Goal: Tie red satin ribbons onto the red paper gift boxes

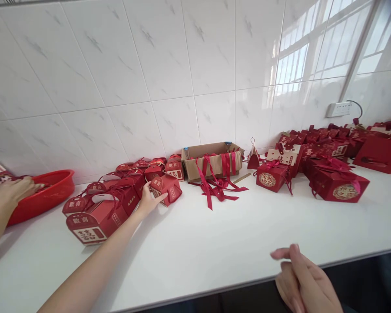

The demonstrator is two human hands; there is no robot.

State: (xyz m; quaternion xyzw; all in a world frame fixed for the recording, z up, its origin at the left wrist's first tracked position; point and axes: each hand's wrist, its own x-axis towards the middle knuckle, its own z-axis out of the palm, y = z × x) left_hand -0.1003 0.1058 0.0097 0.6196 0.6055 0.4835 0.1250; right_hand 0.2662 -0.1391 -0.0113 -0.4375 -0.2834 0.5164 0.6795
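Note:
My left hand (149, 201) grips a small red gift box (165, 189), thumb on its near side and fingers behind. The box is slightly tilted, at the right end of a group of similar red boxes (99, 214) with cords and white tags. My right hand (301, 276) is over the table's front edge, loosely closed with thumb against the index finger; nothing shows in it. Beyond both hands, a cardboard box (191, 168) has dark red ribbons (226, 164) draped over its front and onto the white table (198, 248).
On the left, another person's hand (18, 190) reaches into a red basin (60, 184). Larger red boxes with bows (340, 179) and many more stand at the right. A small triangular box (253, 159) is near the tiled wall, below and left of a power socket (339, 109).

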